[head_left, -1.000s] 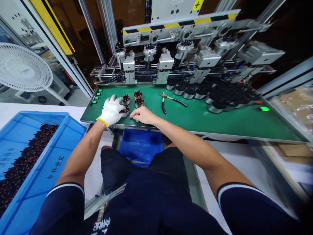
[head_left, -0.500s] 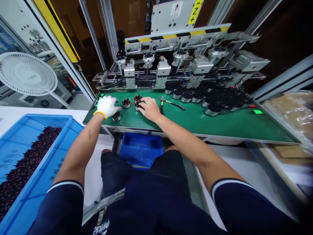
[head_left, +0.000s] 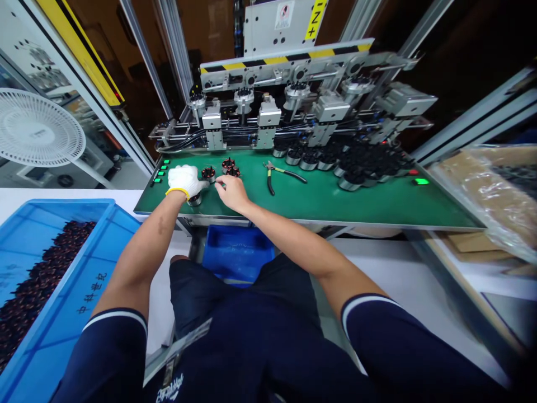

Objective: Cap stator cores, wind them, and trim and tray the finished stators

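Note:
My left hand, in a white glove with a yellow cuff, is closed above a round metal part near the front left of the green work surface. What its fingers hold is hidden. Bare, with thumb and fingertips pinched together, my right hand is just right of it; anything in the pinch is too small to name. Behind and between the hands stands a silver part with a black and copper top. Two similar parts sit close together behind my right hand.
Pliers lie right of my hands. Many black-topped metal parts crowd the back right below a machine with clamps. A blue bin of dark parts is at left, a fan behind it, and a blue tray below the edge.
My right hand has moved left and toward me, away from the rear parts, and its fingers are now pinched. My gloved left hand has closed from spread fingers. The whole view has shifted.

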Motion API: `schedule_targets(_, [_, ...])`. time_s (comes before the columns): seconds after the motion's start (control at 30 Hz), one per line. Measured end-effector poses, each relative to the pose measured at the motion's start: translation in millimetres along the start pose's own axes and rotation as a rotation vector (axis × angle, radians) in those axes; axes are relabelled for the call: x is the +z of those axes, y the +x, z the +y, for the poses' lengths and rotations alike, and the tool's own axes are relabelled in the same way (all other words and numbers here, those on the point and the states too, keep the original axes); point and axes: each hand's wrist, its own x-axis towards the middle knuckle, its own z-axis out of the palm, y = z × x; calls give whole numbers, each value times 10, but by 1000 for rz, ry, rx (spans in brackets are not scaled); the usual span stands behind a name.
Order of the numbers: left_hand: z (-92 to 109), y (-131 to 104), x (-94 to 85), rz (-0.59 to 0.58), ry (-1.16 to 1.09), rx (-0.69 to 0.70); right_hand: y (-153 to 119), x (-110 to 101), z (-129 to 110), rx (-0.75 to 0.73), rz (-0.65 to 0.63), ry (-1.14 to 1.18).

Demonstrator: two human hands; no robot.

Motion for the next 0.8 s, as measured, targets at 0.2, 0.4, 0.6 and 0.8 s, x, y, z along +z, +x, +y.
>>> schedule_targets(0.2, [10, 23, -5, -41, -25, 33, 81, 84, -60, 164, -53, 84])
schedule_targets(0.4, [217, -274, -65, 13, -16, 107, 192, 80, -117, 291, -131, 191])
schedule_targets(0.6, [199, -429, -80, -66, -60, 258, 233, 35, -40, 390, -294, 255])
schedule_targets(0.8, [109, -130, -102, 125, -93, 300, 114, -154, 29, 279, -327, 174])
